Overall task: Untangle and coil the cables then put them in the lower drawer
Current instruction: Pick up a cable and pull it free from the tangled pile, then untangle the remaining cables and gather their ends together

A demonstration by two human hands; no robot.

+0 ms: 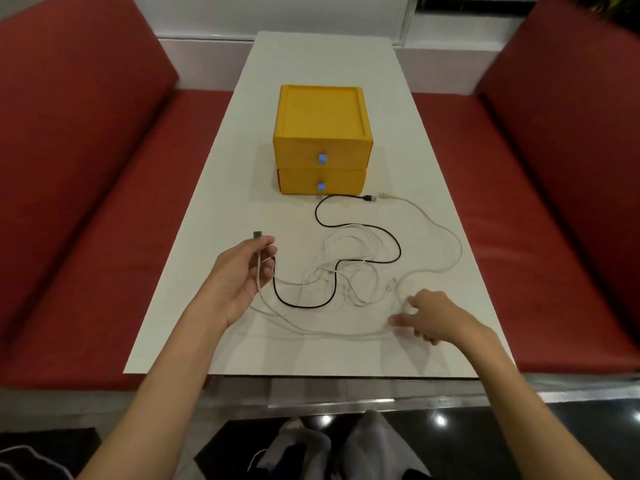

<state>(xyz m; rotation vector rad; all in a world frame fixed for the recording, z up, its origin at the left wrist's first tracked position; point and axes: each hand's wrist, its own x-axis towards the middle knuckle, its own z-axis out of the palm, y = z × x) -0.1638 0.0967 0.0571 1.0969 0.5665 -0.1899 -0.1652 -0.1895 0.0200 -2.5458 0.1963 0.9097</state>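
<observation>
the left hand (242, 277) grips one white cable (259, 275) by its plug end, the right hand (434, 317) touches the tangle (346, 268) (pinching or not, the blur hides), which sprawls side to side between them, short of the closed lower drawer (322, 185).

One wide-angle head-worn view, from above the near end of the counter (322, 57), facing forward and down along its length, near edge close, drawer unit (322, 133) mid-frame, red benches (86, 168) at both sides.
</observation>
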